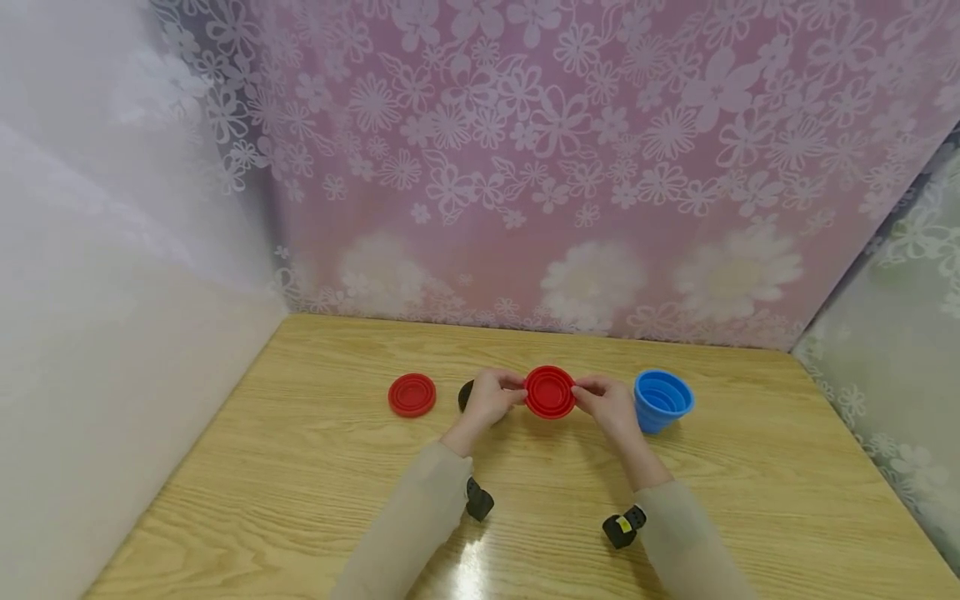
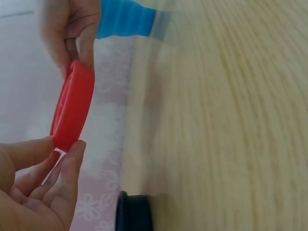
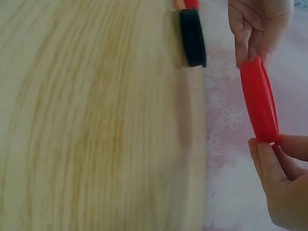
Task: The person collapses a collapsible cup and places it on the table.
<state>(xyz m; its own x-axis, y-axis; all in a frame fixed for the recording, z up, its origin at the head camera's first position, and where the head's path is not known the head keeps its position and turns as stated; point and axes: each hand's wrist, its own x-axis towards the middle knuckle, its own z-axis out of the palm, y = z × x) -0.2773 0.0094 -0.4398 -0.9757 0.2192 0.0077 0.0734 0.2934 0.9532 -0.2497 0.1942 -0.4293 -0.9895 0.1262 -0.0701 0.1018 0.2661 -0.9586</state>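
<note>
A red collapsible cup [image 1: 550, 392], folded flat into rings, is held up above the table between both hands. My left hand [image 1: 491, 397] pinches its left rim between thumb and fingers. On the opposite rim, my right hand [image 1: 609, 407] pinches it the same way. Seen edge-on in the left wrist view, the red cup [image 2: 74, 106] is a thin disc, tilted. The right wrist view shows the cup [image 3: 260, 101] gripped at both ends too. Behind the left hand sits a black round piece [image 1: 466, 395], partly hidden in the head view.
On the wooden table [image 1: 315, 483], a red ringed disc [image 1: 412, 395] lies flat at the left. A blue collapsible cup [image 1: 663, 401], extended, stands just right of the right hand. Floral curtains [image 1: 525, 167] hang behind the table.
</note>
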